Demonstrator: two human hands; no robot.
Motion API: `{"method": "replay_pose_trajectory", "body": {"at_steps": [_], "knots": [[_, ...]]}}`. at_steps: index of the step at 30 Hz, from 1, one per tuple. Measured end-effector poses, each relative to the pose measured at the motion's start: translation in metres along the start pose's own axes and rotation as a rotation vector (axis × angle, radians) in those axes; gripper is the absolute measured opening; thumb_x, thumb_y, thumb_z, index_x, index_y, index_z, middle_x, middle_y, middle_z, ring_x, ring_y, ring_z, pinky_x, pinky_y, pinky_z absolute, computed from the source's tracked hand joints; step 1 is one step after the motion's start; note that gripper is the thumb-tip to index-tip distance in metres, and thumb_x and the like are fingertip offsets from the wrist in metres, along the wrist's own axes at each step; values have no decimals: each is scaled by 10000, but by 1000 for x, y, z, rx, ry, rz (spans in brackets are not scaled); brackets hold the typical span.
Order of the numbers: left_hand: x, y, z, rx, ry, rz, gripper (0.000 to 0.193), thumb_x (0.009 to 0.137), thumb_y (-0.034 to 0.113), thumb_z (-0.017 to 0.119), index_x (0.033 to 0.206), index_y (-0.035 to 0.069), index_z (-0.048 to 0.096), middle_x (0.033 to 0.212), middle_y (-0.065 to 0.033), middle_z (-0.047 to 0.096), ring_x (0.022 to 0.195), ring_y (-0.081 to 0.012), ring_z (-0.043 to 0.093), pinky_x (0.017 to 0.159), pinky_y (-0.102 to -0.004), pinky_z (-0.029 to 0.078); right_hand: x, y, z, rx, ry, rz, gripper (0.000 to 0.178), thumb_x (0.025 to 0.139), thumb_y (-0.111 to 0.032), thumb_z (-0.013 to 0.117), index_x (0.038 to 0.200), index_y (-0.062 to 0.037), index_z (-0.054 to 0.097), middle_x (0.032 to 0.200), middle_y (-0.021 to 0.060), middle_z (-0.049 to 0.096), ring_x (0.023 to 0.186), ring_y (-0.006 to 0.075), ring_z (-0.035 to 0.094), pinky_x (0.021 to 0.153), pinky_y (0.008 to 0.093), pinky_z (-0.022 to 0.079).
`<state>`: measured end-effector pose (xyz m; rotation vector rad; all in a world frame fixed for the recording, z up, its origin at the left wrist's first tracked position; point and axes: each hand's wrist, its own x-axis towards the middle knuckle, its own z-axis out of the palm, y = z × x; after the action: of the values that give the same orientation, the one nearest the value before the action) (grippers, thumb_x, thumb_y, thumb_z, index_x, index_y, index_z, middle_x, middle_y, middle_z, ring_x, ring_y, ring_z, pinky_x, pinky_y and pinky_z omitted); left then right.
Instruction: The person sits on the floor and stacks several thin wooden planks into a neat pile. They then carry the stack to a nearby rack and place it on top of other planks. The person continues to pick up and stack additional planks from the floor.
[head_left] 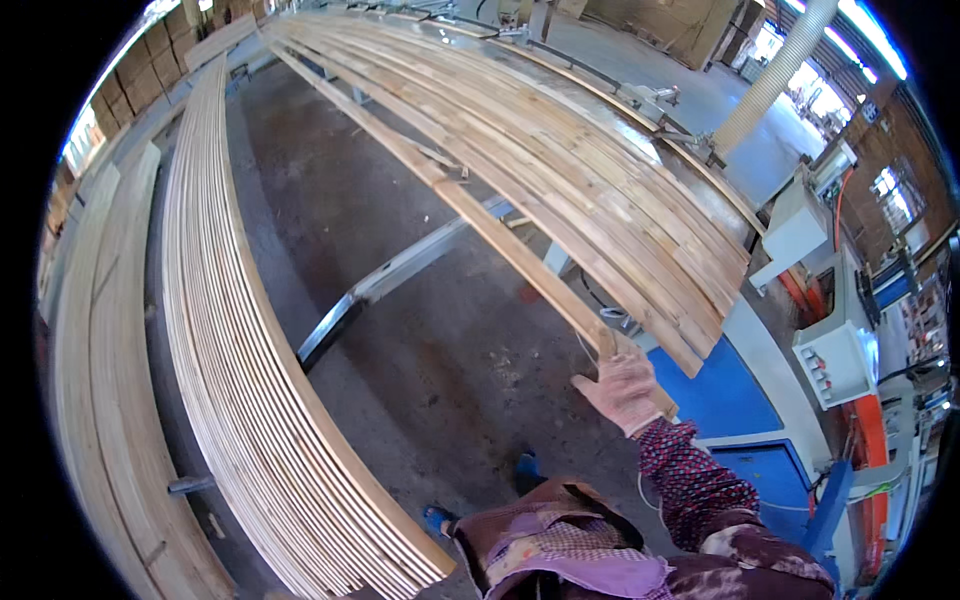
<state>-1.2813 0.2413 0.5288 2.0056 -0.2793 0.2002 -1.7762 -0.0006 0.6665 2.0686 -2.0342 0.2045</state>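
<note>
Right hand point(620, 390) grips 1 long wooden strip point(520, 260) close to its near end, thumb out to the side; left hand out of my sight. That strip runs just beside the row of boards point(560, 170), well apart from the packed stack point(230, 330) at left. Work looks partway to me: many pieces gathered, this 1 in neither group; which is finished, I can't tell.

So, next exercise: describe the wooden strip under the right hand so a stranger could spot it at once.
Start at the broad bank of side-by-side boards at upper centre. Along its left side, above the dark floor, runs one long, narrow wooden strip. Unlike those packed boards, its nearer stretch lies apart across a gap, the right hand on it.
</note>
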Motion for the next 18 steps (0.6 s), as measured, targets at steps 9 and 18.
{"method": "replay_pose_trajectory", "body": {"at_steps": [9,18], "knots": [[-154,339,255,72,-1142,1219,706,824,332,743,1433,75,495,1478,-188,472,1410,-337,399,1178,-483,313,18,61,17,453,-683,158,543,873,-243,609,1367,-51,492,1222,212,657,995,294,706,782,396,581],[-218,445,449,215,-1472,2245,519,736,550,719,1112,202,635,1218,-50,630,1176,-289,589,1060,-453,422,41,89,3,886,-721,239,514,857,-306,645,1278,-15,588,1004,235,702,996,375,683,870,422,528]]}}
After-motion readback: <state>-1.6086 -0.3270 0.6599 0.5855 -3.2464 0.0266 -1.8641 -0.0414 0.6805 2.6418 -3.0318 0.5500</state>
